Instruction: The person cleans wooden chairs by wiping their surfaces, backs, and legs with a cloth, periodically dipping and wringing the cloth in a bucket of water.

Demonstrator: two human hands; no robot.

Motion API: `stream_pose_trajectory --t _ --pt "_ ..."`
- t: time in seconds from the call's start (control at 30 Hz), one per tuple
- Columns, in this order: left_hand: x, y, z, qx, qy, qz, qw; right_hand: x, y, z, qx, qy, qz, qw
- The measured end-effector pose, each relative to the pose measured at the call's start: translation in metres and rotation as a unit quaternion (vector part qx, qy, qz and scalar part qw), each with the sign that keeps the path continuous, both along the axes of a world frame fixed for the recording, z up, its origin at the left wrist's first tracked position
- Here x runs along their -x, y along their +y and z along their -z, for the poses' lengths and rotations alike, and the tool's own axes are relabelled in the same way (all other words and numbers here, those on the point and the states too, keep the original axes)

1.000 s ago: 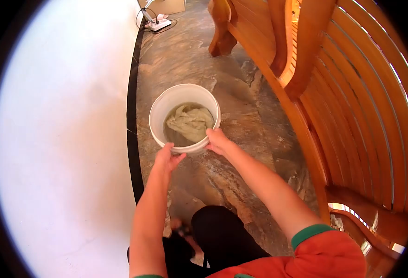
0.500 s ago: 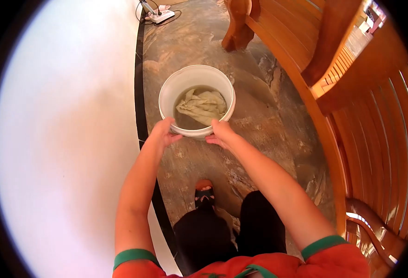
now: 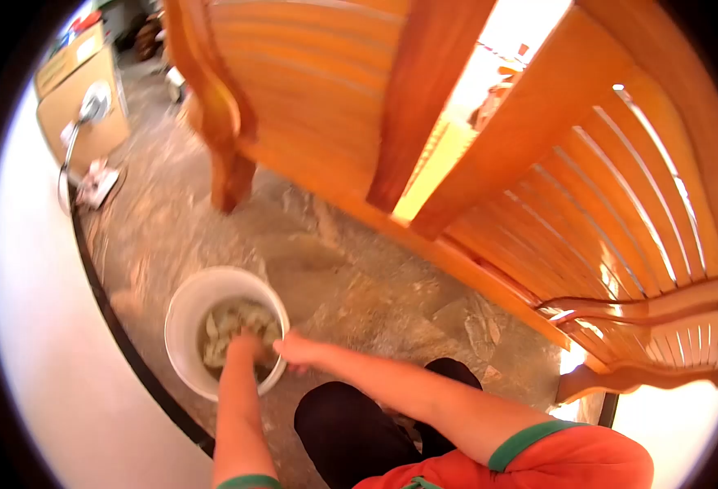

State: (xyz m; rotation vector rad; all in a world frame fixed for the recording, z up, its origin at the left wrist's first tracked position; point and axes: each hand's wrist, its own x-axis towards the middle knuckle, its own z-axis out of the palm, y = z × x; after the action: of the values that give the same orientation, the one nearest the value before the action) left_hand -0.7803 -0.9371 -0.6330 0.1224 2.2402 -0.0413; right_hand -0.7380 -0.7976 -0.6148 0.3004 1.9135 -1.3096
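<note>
A white bucket (image 3: 181, 303) stands on the stone-patterned floor, with murky water and a pale greenish cloth (image 3: 227, 319) in it. My left hand (image 3: 247, 347) reaches down inside the bucket, at the cloth. Motion smears its fingers, so their grip does not show. At the bucket's right side, my right hand (image 3: 295, 349) grips the rim, the thumb at the edge and the other fingers partly hidden outside the wall.
A large slatted wooden bench (image 3: 310, 106) fills the upper right. A white wall (image 3: 37, 326) with dark skirting runs along the left. At the upper left are a cardboard box (image 3: 86, 122) and a standing device with a cord (image 3: 96, 184). My knees (image 3: 351, 424) are below.
My left hand has left the rim and gone down into the bucket. My right hand stays on the rim. The view has swung right, so the bucket appears lower and farther left.
</note>
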Motion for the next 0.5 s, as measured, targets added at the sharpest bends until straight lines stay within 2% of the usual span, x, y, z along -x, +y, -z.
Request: stream_pose_trajectory --t 0.03,0.1,0.2,0.23,0.3,0.33,0.37,0.47,0.5 --pt "0.012 -0.022 0.082 0.007 0.031 0.031 0.999 0.003 0.000 -0.002 -0.007 -0.007 -0.006 1.000" --pt "0.023 -0.033 0.084 -0.005 -0.042 0.076 0.996 0.001 -0.001 -0.007 -0.032 -0.009 -0.026 0.999" --pt "0.019 -0.046 0.053 -0.125 0.077 0.087 0.985 0.010 0.003 -0.009 -0.074 -0.019 -0.043 0.996" --pt "0.016 -0.053 0.042 -0.169 0.097 0.040 0.980 0.008 -0.002 -0.007 -0.081 -0.022 -0.052 0.995" --pt "0.013 -0.065 0.013 -0.241 0.135 -0.059 0.959 -0.003 -0.018 -0.005 -0.239 0.115 0.013 0.964" --pt "0.007 -0.071 -0.003 -0.279 0.184 -0.087 0.938 -0.013 -0.015 -0.031 -0.305 0.266 -0.030 0.914" --pt "0.000 -0.074 -0.020 -0.317 0.234 -0.112 0.912 -0.018 -0.011 -0.061 -0.362 0.410 -0.067 0.834" --pt "-0.024 -0.086 -0.050 -0.418 0.351 -0.191 0.816 -0.008 -0.025 -0.077 -0.163 0.604 -0.118 0.771" --pt "-0.027 -0.089 -0.059 -0.449 0.383 -0.215 0.778 -0.003 -0.038 -0.079 -0.105 0.562 -0.101 0.814"
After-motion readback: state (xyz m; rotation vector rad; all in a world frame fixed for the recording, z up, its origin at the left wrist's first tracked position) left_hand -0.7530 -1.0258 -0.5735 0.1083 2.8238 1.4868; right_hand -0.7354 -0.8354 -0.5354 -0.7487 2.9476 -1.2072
